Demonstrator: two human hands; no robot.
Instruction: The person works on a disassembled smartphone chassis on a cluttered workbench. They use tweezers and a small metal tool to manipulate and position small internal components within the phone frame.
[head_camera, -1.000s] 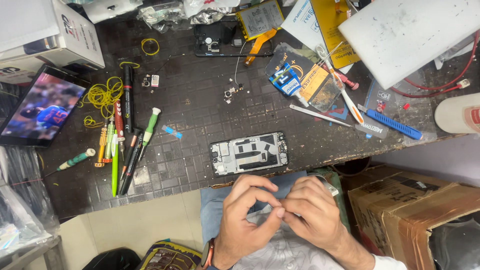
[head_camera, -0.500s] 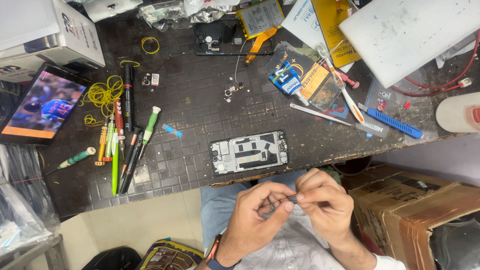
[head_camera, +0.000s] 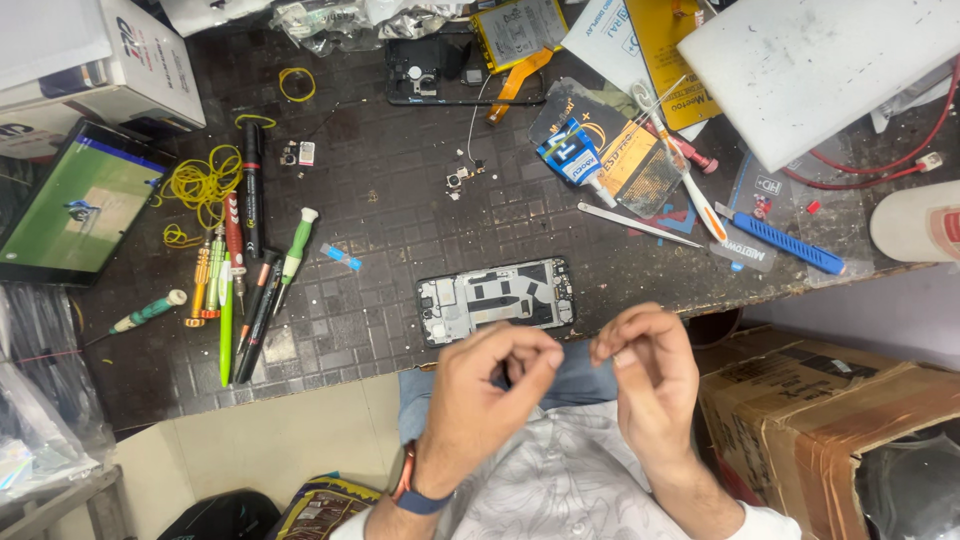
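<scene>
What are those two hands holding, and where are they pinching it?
It cannot be told. The left hand and right hand both have fingertips pinched together, apart from each other, just below the opened phone; anything between them is too small to see.

A dark gridded workbench (head_camera: 400, 200) stands over a pale tiled floor (head_camera: 270, 440), evenly lit.

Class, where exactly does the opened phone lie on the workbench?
In the head view, the opened phone lies flat near the near edge of the workbench, just beyond the left hand, right of the screwdrivers.
</scene>
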